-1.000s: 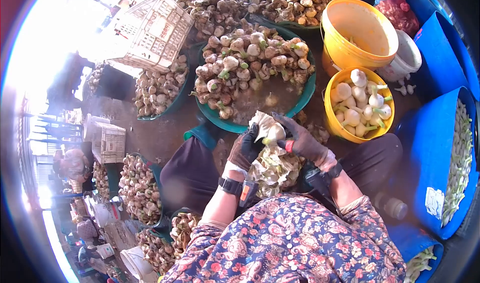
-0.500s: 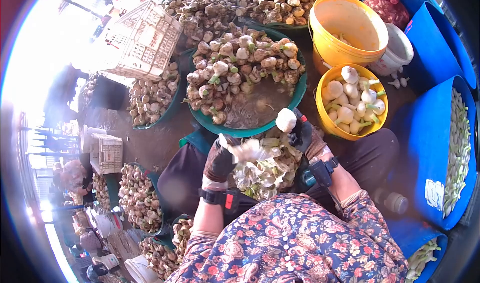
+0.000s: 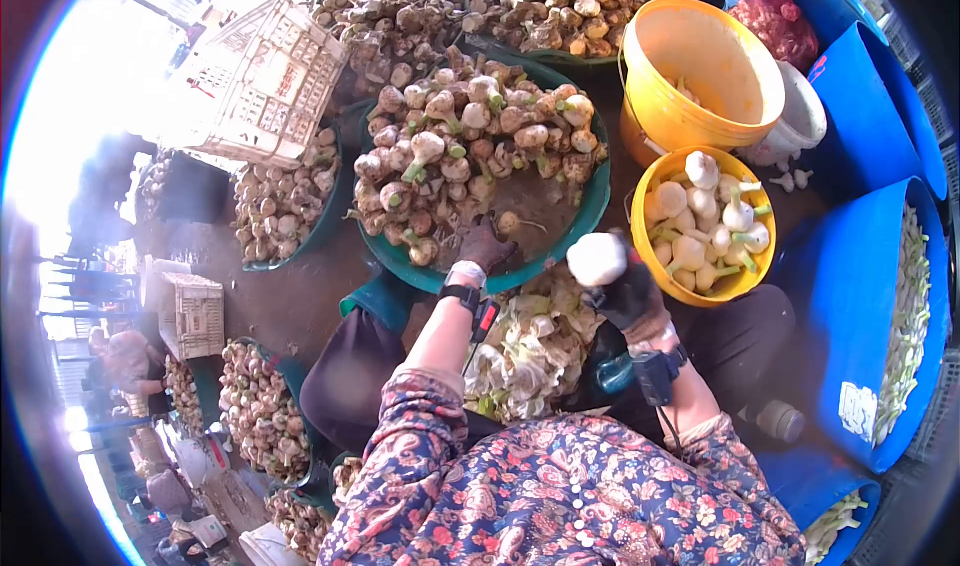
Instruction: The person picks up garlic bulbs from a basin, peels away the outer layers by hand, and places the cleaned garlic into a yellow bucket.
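Observation:
My right hand (image 3: 632, 298), in a dark glove, holds a peeled white garlic bulb (image 3: 596, 259) just left of the small yellow bowl (image 3: 697, 294) of peeled bulbs. My gloved left hand (image 3: 484, 247) reaches into the green basin (image 3: 578, 226) of unpeeled garlic, fingers by a loose bulb (image 3: 509, 223); whether it grips one is hidden. A heap of peeled skins (image 3: 525, 351) lies in my lap between my arms.
A large yellow bucket (image 3: 700, 71) stands behind the bowl. Blue tubs (image 3: 865, 296) on the right hold green stalks. More basins of garlic (image 3: 275, 201) and white crates (image 3: 255, 81) lie left and behind. Other people sit at the far left.
My left hand has let go of the skins and stretched forward into the green basin. My right hand has carried the peeled bulb rightward, closer to the small yellow bowl.

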`<state>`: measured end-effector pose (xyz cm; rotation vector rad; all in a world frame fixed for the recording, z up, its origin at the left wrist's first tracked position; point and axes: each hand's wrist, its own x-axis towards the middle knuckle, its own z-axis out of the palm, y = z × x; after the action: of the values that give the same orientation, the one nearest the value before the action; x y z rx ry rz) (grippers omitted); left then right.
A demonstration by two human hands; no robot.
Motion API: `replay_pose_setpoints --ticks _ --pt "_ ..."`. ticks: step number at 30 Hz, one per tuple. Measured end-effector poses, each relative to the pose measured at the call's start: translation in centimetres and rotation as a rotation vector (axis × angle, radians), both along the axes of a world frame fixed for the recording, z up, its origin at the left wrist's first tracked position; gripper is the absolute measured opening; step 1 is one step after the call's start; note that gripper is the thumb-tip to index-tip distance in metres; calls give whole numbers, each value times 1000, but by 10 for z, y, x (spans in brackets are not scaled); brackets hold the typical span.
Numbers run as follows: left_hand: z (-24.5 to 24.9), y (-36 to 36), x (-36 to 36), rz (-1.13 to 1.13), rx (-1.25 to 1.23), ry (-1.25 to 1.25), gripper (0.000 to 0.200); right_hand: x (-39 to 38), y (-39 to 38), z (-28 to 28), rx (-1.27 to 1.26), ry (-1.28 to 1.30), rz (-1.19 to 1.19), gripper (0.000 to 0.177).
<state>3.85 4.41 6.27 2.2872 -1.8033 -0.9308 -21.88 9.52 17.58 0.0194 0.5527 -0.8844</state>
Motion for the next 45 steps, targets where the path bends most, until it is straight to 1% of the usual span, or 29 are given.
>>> replay_pose_setpoints --ticks 2,3,4,5,6,8,9,11,12,14,15,16,20,21,22,23,25,26,27,28,30,31,34,37,40,42,43,44,45 --pt "-33 -18 -10 29 -54 -72 92 -18 -6 -7 -384 193 92 59" --pt "-47 -24 -11 16 -70 -7 90 -28 -9 -10 -565 293 105 69" --pt "-56 -28 -14 3 -86 57 87 -28 -15 12 -282 -307 59 78" --pt "-65 -33 -17 -10 -101 123 85 -27 -21 12 -213 -154 113 83" --pt "-74 -35 -19 -12 -71 201 80 -21 -21 0 -148 55 123 82" --pt "-78 -29 -18 -7 1 346 71 -6 -13 -19 -180 540 171 73" --pt "-75 -21 -21 118 73 609 67 -1 -13 -38 -59 648 197 57" --pt "-18 2 -35 380 217 1115 59 17 -9 -38 -151 858 211 47" --pt "6 16 -40 334 277 1173 50 23 -7 -37 -199 965 222 42" --pt "52 41 -48 147 196 1096 47 27 -2 -45 -315 1018 235 37" --pt "64 51 -53 112 142 1133 44 30 0 -40 -389 1055 233 37" --pt "73 57 -53 135 181 1109 44 32 3 -34 -466 1091 230 36" --pt "103 68 -51 245 309 958 49 19 5 -8 -702 867 410 36" --pt "114 69 -50 286 344 938 50 19 5 -1 -767 890 462 37" --pt "125 71 -50 330 379 919 51 20 6 -3 -711 857 464 36" --pt "116 75 -49 341 336 1022 54 21 8 -7 -651 825 468 36" --pt "123 84 -49 386 126 938 49 24 12 -6 -553 762 424 33" --pt "126 87 -49 403 23 891 47 23 13 -2 -561 768 428 33" --pt "126 90 -52 467 -176 885 34 22 13 3 -568 775 430 34" --pt "128 93 -53 449 -236 879 32 21 14 5 -573 782 433 34" --pt "132 101 -54 423 -356 867 32 22 17 6 -602 845 405 33" --pt "129 104 -54 354 -404 804 36 23 18 5 -619 875 393 32" --pt "125 105 -58 227 -514 709 39 28 21 2 -863 1094 358 32" --pt "130 106 -60 181 -488 590 40 25 23 5 -924 1159 335 31" --pt "148 108 -66 159 -451 493 38 22 25 8 -1002 1139 264 31" --pt "152 109 -67 150 -460 415 35 22 26 2 -995 1151 295 32" --pt "151 109 -66 144 -474 371 34 23 27 2 -990 1157 310 32" --pt "149 108 -66 137 -488 329 32 23 28 2 -897 1070 343 33" --pt "147 107 -64 181 -449 412 31 22 28 4 -806 984 375 33"
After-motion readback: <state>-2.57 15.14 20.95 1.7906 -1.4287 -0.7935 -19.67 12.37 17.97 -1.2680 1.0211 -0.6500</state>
